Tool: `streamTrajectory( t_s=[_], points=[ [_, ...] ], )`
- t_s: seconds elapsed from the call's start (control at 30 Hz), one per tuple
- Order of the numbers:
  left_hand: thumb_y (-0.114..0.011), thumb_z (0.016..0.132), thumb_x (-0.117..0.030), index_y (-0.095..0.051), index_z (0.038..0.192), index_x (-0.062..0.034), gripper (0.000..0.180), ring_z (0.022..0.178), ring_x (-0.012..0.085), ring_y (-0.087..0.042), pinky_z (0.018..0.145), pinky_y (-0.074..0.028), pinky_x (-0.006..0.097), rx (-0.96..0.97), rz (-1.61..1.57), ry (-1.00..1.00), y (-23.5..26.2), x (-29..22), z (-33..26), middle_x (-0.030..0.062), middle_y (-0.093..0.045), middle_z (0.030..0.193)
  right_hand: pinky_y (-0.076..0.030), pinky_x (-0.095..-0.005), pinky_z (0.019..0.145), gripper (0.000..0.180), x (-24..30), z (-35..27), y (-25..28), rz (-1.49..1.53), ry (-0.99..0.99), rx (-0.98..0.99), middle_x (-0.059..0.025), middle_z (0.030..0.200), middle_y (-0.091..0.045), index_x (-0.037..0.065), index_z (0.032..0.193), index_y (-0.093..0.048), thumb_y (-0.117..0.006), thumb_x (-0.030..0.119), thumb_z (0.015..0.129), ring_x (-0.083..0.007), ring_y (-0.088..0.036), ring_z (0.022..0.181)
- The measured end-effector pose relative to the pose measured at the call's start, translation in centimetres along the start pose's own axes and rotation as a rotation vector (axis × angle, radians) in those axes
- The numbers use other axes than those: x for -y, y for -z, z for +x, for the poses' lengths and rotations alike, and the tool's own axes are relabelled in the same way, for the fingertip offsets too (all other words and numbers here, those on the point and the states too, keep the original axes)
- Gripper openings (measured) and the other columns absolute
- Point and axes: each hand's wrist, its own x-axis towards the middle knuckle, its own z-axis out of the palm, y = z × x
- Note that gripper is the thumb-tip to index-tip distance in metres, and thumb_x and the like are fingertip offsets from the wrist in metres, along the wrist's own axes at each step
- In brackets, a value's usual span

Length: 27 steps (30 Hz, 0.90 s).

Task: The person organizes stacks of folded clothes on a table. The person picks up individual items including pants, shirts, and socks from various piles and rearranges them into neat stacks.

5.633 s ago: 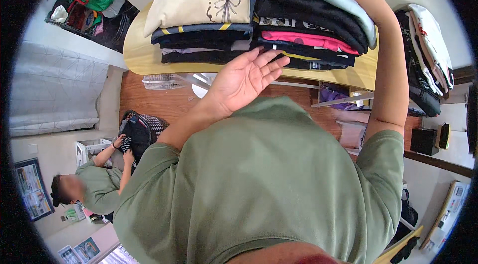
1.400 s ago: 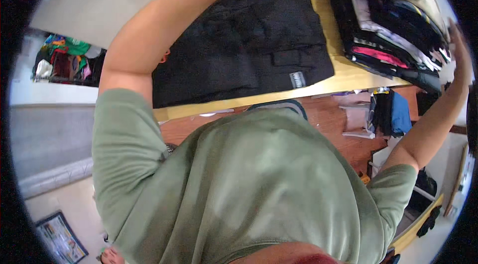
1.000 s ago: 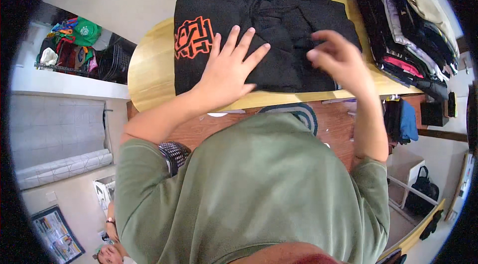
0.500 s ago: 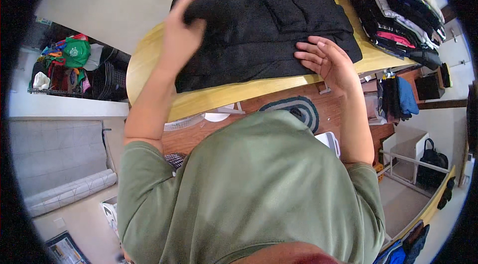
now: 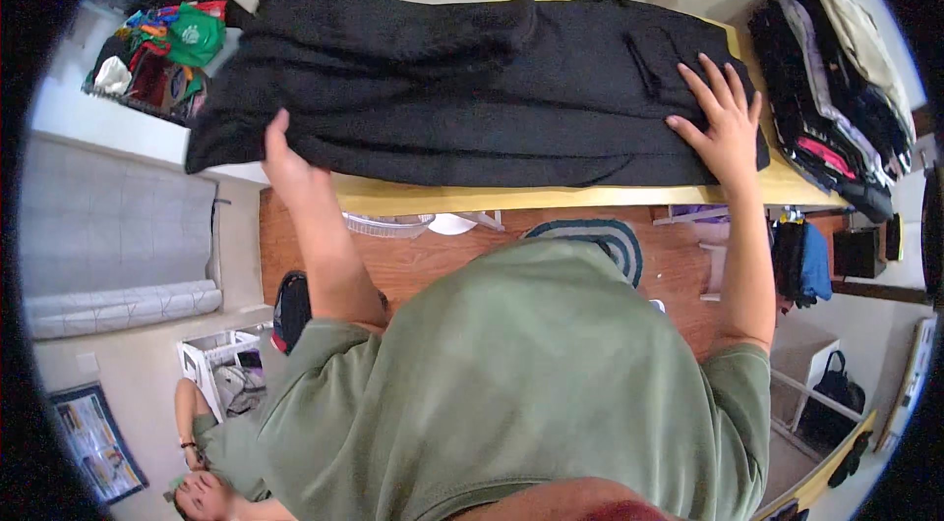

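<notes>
A long black garment [image 5: 442, 118] with a pocket-like patch at its right end is spread across the yellow table [image 5: 511, 197]. At its left end my left hand [image 5: 298, 172] grips the near edge, thumb on top and fingers tucked beneath the cloth. That end reaches past the table and lies in wrinkles. My right hand [image 5: 723, 123] rests flat on the right end, fingers spread. Across the middle of the cloth runs a bunched ridge of folds. Whether it is trousers or another piece, I cannot tell.
Folded clothes [image 5: 836, 79] are stacked at the table's right end. A basket of colourful things [image 5: 157, 59] stands far left. Below are an oval rug [image 5: 624, 251], a white rack [image 5: 221, 364] and hanging clothes [image 5: 814, 265]. A person [image 5: 211, 492] in green shows at lower left.
The garment's folded upper part has opened out to the left, making it much longer. My left hand has come down to its near left edge; my right has moved right and flattened onto it.
</notes>
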Motion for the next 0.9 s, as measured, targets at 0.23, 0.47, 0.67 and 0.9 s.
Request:
streamTrajectory(
  t_s=[0.23, 0.47, 0.67, 0.9],
  points=[
    [-0.062, 0.081, 0.004, -0.058, 0.128, 0.0037, 0.047, 0.113, 0.0320, -0.062, 0.102, -0.051, 0.044, -0.020, -0.044, 0.125, 5.8, 1.2, -1.1, 0.0155, -0.062, 0.126, -0.045, -0.0453, 0.103, 0.042, 9.1, 7.6, 5.3, 0.530, 0.275, -0.392, -0.0174, 0.129, -0.063, 0.005, 0.124, -0.063, -0.069, 0.025, 0.088, -0.0367, -0.059, 0.120],
    [-0.062, 0.084, 0.006, -0.053, 0.136, 0.0026, 0.052, 0.119, 0.0323, -0.060, 0.102, -0.051, 0.041, 0.224, 0.061, 0.029, 5.4, -1.0, -0.4, 0.0169, -0.059, 0.134, -0.025, -0.0683, 0.113, 0.062, 23.3, 10.6, 1.3, 0.263, 0.589, -0.014, -0.0112, 0.150, -0.048, 0.030, 0.147, -0.048, -0.053, 0.060, 0.093, -0.0402, -0.038, 0.143],
    [-0.076, 0.071, -0.040, -0.075, 0.120, -0.0218, 0.053, 0.154, 0.0388, -0.008, 0.123, -0.003, 0.050, 1.408, 0.792, -0.563, -4.6, -3.0, 0.4, 0.0196, -0.020, 0.165, -0.019, -0.0782, 0.108, 0.085, 22.3, 8.3, -4.1, -0.089, 0.749, 0.089, -0.0086, 0.163, -0.028, 0.032, 0.155, -0.034, -0.052, 0.075, 0.084, -0.0473, -0.025, 0.147],
    [-0.064, 0.066, -0.084, -0.043, 0.152, -0.0245, 0.107, 0.152, 0.0459, -0.010, 0.115, -0.006, 0.071, 1.391, 1.232, -0.563, -10.1, 2.0, -3.7, 0.0120, -0.019, 0.166, -0.025, -0.0446, 0.123, 0.067, 22.3, 6.6, -1.1, -2.962, 0.253, -1.394, -0.0139, 0.162, -0.028, 0.011, 0.157, -0.027, -0.027, 0.050, 0.104, -0.0309, -0.033, 0.146]
  ],
)
